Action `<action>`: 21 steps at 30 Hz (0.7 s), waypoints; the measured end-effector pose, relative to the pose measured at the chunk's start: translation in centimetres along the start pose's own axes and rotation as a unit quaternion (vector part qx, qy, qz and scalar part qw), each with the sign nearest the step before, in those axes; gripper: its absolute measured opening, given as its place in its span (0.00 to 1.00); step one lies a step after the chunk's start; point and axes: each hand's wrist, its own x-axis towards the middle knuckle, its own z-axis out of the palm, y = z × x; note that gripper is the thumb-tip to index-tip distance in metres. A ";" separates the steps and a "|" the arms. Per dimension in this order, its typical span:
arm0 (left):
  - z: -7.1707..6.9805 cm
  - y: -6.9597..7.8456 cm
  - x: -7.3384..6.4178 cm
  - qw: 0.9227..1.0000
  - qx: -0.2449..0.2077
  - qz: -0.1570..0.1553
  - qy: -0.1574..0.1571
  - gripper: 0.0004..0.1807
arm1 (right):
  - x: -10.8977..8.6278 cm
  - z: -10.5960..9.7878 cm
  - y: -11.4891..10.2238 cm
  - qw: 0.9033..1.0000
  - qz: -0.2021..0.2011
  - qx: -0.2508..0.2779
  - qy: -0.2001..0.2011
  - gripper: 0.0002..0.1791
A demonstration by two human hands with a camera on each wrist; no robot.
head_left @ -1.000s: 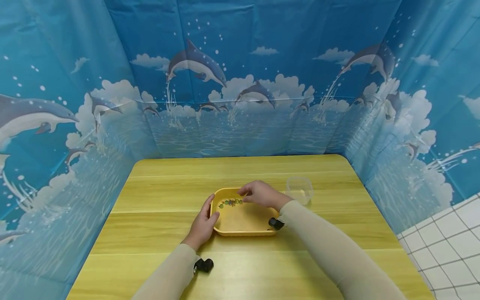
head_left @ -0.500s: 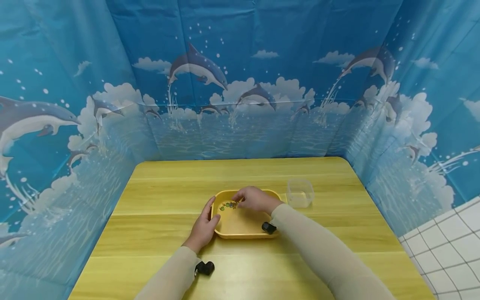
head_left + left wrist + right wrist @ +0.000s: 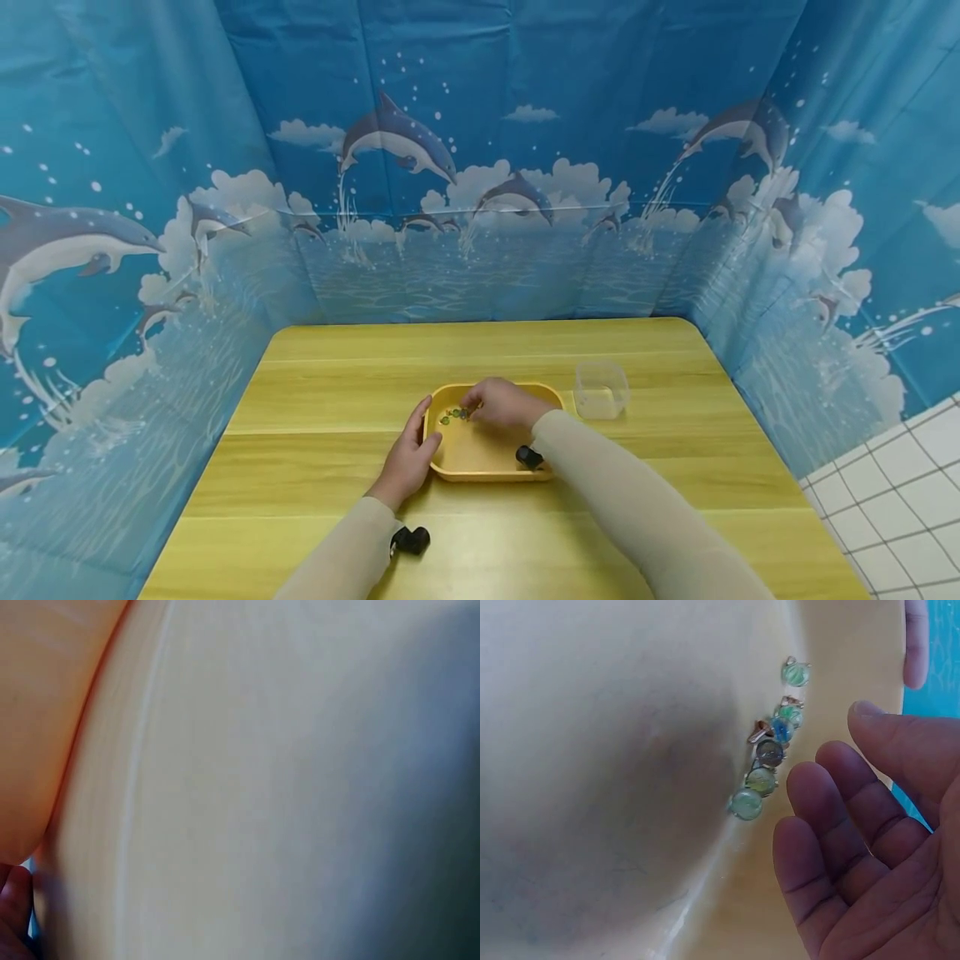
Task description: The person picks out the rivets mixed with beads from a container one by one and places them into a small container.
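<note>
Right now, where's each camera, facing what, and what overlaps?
Head: on the head, faces forward and down at table, curtain; sleeves, left grip, right grip show.
Left wrist: on that wrist, faces table, tray; fingers at lower left.
Right wrist: on that wrist, faces into tray; right grip shows.
Head and right wrist share beads.

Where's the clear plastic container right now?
In the head view, the clear plastic container is on the table, just right of the yellow tray, near its far right corner.
</note>
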 end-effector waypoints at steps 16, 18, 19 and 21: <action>0.0 0.0 -0.1 1.000 0.008 0.001 0.005 0.36 | 0.8 1.1 0.6 0.999 0.009 -0.033 -0.011 0.14; 0.0 0.1 -0.1 1.000 0.007 -0.001 0.004 0.36 | 0.8 1.3 0.6 0.999 0.012 -0.035 -0.010 0.14; 0.0 0.1 -0.1 1.000 0.008 -0.002 0.004 0.36 | 0.8 1.4 0.7 0.999 0.013 -0.036 -0.010 0.14; 0.0 0.1 -0.1 1.000 0.011 0.000 0.003 0.36 | 0.9 1.5 0.7 0.999 0.015 -0.041 -0.007 0.14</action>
